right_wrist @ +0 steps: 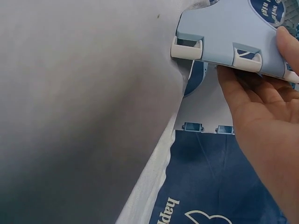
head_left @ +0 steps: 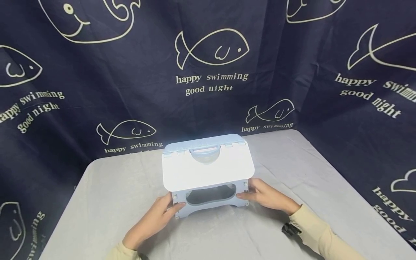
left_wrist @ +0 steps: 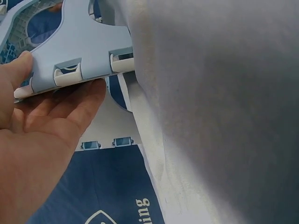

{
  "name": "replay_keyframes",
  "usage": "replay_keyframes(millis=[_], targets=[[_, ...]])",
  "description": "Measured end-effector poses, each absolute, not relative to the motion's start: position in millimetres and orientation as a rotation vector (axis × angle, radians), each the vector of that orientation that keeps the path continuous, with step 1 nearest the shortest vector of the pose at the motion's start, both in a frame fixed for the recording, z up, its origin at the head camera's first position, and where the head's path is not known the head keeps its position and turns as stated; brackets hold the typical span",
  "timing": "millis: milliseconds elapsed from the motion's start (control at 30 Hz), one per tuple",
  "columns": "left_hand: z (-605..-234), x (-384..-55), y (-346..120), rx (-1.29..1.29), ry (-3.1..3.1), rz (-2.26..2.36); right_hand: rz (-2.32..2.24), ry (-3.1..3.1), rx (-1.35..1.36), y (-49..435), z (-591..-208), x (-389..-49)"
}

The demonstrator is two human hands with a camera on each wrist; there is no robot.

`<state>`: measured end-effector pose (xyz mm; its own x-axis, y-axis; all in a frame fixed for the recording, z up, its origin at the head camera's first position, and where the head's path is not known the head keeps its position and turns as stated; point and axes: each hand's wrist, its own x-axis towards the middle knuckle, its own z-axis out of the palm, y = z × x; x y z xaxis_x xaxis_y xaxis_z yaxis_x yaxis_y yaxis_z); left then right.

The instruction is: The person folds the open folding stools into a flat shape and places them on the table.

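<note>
A folding step stool (head_left: 208, 169) of white and light blue plastic stands on the table, its white top panel tilted toward me. A blue carry handle (head_left: 205, 151) sits at the panel's upper edge, and the front leg panel (head_left: 211, 207) has a wide oval opening. My left hand (head_left: 156, 216) grips the stool's left side, thumb on the front panel and fingers behind the edge. On the opposite side my right hand (head_left: 266, 193) holds it the same way. Both wrist views show white hinge pieces (left_wrist: 67, 77) along the gripped edges, with fingers curled beneath.
A pale grey cloth covers the table (head_left: 123, 195). Dark blue curtains (head_left: 211, 108) printed with fish and lettering hang behind it and along both sides. A black device (head_left: 290, 229) is at the right sleeve's cuff.
</note>
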<state>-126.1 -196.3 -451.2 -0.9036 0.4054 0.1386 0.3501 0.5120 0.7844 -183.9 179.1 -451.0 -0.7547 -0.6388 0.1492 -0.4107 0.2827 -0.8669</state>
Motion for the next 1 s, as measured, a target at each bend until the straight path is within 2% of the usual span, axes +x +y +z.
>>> replay_keyframes(millis=[1000], targets=[[-451.6, -127.2, -197.0, 0.661, 2.64, 1.356, -1.443, 2.32, -0.972, 179.0, -454.1, -186.8]])
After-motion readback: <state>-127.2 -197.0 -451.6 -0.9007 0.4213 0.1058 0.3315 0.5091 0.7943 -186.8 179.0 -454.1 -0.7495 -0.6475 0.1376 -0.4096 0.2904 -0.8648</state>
